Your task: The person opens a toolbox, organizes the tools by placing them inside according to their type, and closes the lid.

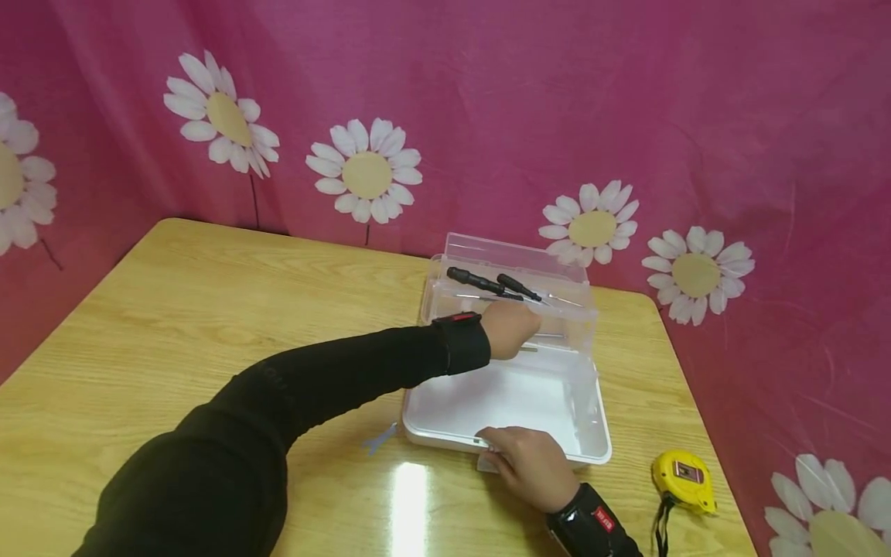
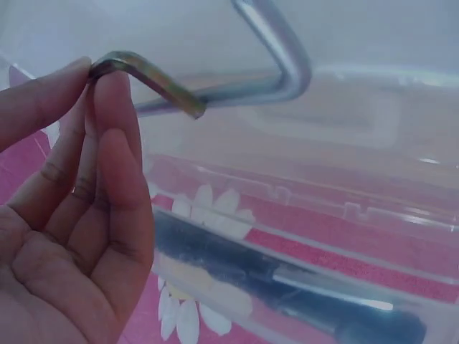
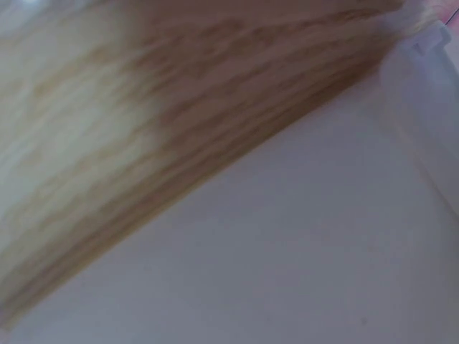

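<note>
Over the back part of a white storage box (image 1: 445,414), my left hand (image 1: 510,329) pinches a small brass-coloured hex key (image 2: 154,77) between thumb and fingertips. Behind it in the left wrist view is a thicker, silver bent hex key (image 2: 287,79). My right hand (image 1: 532,464) grips the box's front rim near its latch, fingers on top and thumb lower; the right wrist view does not show the hand. The clear lid (image 1: 515,251) stands raised at the back. Two black-handled tools, one a screwdriver (image 1: 518,286), lie in the clear upper part.
A yellow tape measure (image 1: 684,480) with a black strap lies right of the box on the wooden table (image 1: 278,302). Just left of the box is a small light-blue item (image 1: 380,439), its kind unclear. A pink flowered curtain (image 1: 473,93) hangs behind the table.
</note>
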The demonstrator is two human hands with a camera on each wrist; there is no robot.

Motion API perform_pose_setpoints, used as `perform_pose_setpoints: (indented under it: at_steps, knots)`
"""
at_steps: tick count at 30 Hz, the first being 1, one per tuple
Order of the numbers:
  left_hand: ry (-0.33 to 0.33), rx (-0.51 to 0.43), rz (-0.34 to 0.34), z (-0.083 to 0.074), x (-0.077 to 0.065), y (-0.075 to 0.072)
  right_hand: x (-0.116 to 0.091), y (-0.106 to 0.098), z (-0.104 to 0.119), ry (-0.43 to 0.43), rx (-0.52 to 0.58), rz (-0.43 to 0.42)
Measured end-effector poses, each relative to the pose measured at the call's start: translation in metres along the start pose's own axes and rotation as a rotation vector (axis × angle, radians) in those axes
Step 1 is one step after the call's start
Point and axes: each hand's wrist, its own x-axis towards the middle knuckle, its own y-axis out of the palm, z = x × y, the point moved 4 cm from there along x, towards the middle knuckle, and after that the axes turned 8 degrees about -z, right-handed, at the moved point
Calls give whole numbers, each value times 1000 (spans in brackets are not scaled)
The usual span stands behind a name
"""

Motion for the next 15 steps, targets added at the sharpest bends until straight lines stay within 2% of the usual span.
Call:
perform_pose_setpoints:
  at_steps: [6,15]
  knots:
    - [-4,-38,33,0,1,6,0,0,1,-24,-5,-21]
    - [5,-47,38,-1,-1,8,1,0,1,-4,9,3]
